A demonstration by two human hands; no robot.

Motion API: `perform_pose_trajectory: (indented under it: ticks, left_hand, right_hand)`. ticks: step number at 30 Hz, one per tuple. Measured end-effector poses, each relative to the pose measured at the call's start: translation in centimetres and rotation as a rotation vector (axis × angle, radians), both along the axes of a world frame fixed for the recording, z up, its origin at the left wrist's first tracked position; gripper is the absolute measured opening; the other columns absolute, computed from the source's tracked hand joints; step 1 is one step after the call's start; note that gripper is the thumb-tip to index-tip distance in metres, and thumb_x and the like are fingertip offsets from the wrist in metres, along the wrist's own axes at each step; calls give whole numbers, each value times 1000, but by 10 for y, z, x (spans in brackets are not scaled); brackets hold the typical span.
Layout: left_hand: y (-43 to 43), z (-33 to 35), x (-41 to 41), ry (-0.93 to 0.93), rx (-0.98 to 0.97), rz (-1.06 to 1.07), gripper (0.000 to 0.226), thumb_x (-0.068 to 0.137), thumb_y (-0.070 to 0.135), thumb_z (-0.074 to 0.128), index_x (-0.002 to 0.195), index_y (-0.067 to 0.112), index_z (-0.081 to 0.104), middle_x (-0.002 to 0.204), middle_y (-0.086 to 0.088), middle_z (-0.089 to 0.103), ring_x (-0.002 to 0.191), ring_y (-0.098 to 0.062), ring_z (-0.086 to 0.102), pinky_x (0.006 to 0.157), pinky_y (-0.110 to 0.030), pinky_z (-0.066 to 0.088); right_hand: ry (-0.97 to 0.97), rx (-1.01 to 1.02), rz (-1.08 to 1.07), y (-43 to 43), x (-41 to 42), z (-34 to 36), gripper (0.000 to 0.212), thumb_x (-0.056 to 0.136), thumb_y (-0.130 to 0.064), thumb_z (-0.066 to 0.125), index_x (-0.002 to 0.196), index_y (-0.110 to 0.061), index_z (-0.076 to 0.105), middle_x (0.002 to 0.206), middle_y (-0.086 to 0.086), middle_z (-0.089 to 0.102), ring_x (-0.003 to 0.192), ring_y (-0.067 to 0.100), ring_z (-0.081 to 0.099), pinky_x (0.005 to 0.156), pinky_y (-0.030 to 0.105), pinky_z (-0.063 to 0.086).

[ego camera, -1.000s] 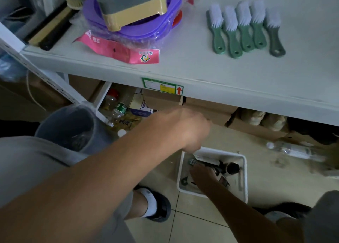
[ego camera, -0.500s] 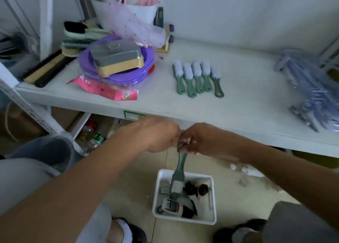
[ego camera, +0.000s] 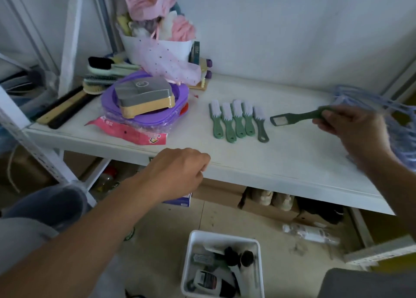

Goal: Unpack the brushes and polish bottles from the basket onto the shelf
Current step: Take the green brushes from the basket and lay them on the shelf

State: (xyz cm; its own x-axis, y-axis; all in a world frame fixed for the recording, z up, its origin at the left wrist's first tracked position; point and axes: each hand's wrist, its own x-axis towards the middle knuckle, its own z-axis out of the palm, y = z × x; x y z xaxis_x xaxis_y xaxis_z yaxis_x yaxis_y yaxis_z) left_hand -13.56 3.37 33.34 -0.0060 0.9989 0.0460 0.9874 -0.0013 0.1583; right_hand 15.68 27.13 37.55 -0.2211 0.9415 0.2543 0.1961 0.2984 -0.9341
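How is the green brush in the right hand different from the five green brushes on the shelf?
The held brush is in the right hand, above the shelf; the five brushes lie flat in a row. Its head points left; theirs point toward the wall. It is darker than most of them. All have green handles.

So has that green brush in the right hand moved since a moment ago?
Yes. The green brush has risen from above the white basket to over the shelf, right of the row of five brushes.
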Motion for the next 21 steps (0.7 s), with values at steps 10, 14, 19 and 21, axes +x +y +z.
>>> perform_pose_trajectory:
  ticks: [10, 14, 19, 21]
  left_hand:
    - [10, -9, 8, 10, -10, -42, 11, 96, 25, 47, 97, 25, 58, 90, 7, 62, 73, -15, 59, 66, -36, 50]
    - [8, -10, 7, 10, -42, -54, 11, 94, 22, 46, 98, 24, 57, 92, 7, 60, 77, -19, 58, 66, -36, 47]
    - [6, -8, 8, 8, -31, -74, 9, 92, 22, 47, 94, 24, 56, 91, 7, 60, 77, -20, 59, 67, -37, 48]
    - [5, -13, 10, 14, -34, -99, 10, 91, 21, 48, 94, 24, 57, 92, 6, 62, 78, -21, 61, 68, -38, 51]
  right_hand:
    - [-950, 380, 137, -15, -47, -44, 19, 95, -27, 63, 109, -27, 76, 105, 4, 76, 86, 25, 69, 76, 32, 53]
    - [-1078, 433, 103, -25, -58, -44, 34, 98, -11, 48, 108, -26, 76, 113, 2, 73, 91, 28, 68, 75, 36, 56]
    - [-911, 529, 241, -62, -71, -31, 29, 90, -8, 51, 87, -22, 76, 94, -4, 74, 75, 17, 68, 69, 37, 58]
    - [-874, 568, 355, -89, -81, -33, 23, 86, -12, 50, 76, -22, 69, 76, -8, 69, 62, 13, 63, 57, 34, 55]
